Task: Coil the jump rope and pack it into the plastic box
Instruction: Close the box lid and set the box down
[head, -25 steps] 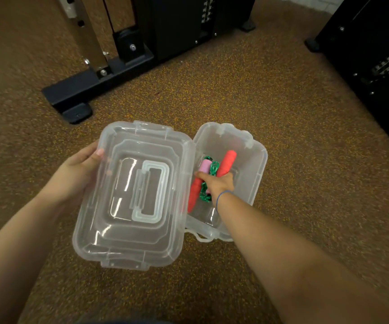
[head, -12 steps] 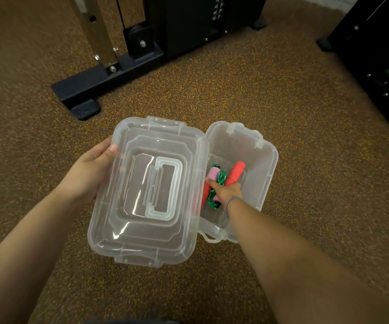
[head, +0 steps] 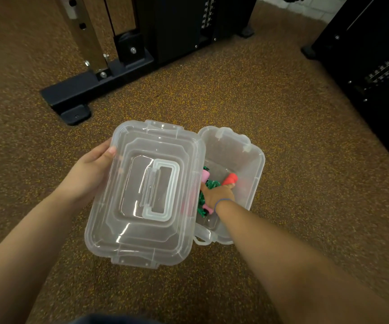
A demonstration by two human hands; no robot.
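Currently the right hand (head: 216,195) reaches down into the plastic box (head: 254,160), which stands open on the speckled floor (head: 282,108). The hand rests on the jump rope (head: 208,183), whose bundled green cord lies between a pink handle and a red handle. Whether the fingers are closed around the bundle or only pressing on it cannot be told, since the back of the hand covers them.

The left hand (head: 90,174) grips the left edge of the lid (head: 146,192), thumb on top, and holds it raised and tilted over the left part of the box.

The relation that matters is lid to box. The handles lie with their long axes running roughly along the length of the box, away from the person, and appear to sit below the rim. The lid lies to the left of the opening, and the right forearm crosses the near rim. As a judgement, the right hand must clear the opening before the lid can swing rightward and seat on the box.
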